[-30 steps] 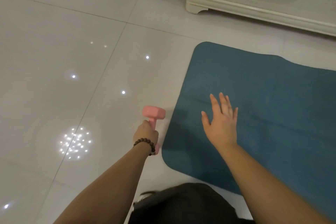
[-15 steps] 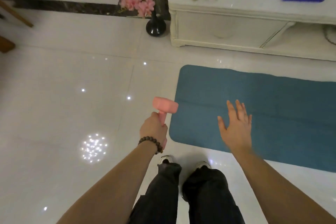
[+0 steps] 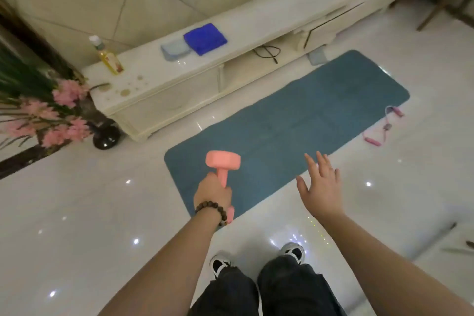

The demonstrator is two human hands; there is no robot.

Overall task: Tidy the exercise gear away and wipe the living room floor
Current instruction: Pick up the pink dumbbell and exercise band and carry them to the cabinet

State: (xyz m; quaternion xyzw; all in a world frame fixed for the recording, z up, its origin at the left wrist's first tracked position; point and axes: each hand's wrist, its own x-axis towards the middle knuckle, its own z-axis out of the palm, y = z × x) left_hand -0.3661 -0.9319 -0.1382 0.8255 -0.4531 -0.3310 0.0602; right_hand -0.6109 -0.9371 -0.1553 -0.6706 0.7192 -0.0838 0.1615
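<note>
A pink dumbbell [image 3: 222, 167] is gripped by its handle in the left hand [image 3: 211, 194] (beaded bracelet on the wrist) above the blue mat [image 3: 295, 120], while the right hand [image 3: 320, 188] is held empty with fingers spread.

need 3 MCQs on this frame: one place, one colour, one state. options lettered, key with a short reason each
1. Where does the blue cloth lie?
A. on the mat
B. on the white cabinet
C. on the floor

2. What colour is the dumbbell?
A. pink
B. black
C. green

3. What state is the right hand in?
A. gripping the jump rope
B. pressed flat on the mat
C. open, holding nothing

Key: 1 B, the cloth sits on the cabinet top beside a paler cloth. 2 A, the head above the left hand is pink. 3 C, the fingers are spread in the air; the jump rope lies on the floor by the far end of the mat.
</note>
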